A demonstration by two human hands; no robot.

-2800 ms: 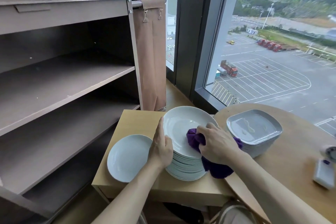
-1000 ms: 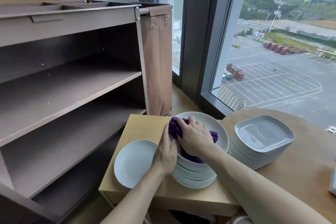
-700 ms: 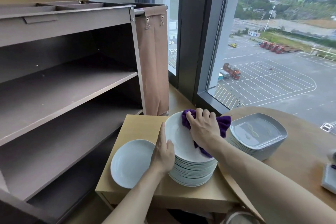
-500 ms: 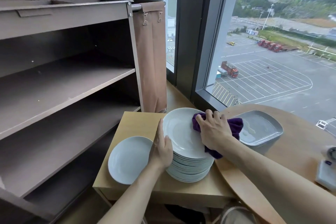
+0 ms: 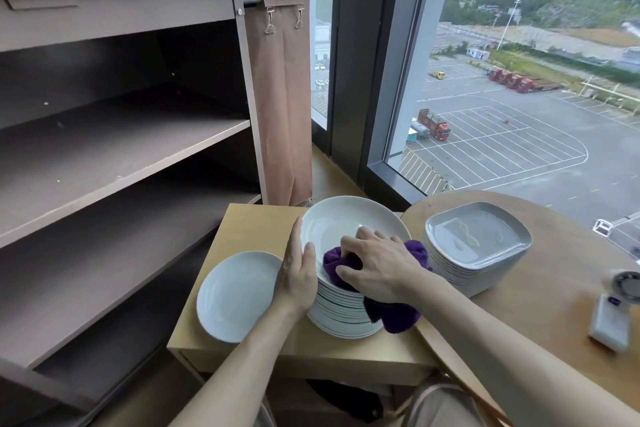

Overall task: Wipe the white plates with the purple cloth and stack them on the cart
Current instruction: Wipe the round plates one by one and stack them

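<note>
Cloth work on the top plate point(image 5: 346, 222): my right hand point(image 5: 379, 269) grips the bunched purple cloth point(image 5: 341, 262) and presses it onto the plate's near side, atop the stack point(image 5: 341, 315) by the tabletop's point(image 5: 256, 222) right edge. My left hand point(image 5: 299, 267) lies flat, fingers straight, against the stack's left rim, I judge to stop it sliding. A single plate point(image 5: 235, 295) sits at the near left corner, beside the cart point(image 5: 121, 149) for stacking.

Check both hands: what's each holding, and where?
Right hand bunches the purple cloth at its middle, pressed onto the top plate. Left hand only braces that plate's left rim.
</note>
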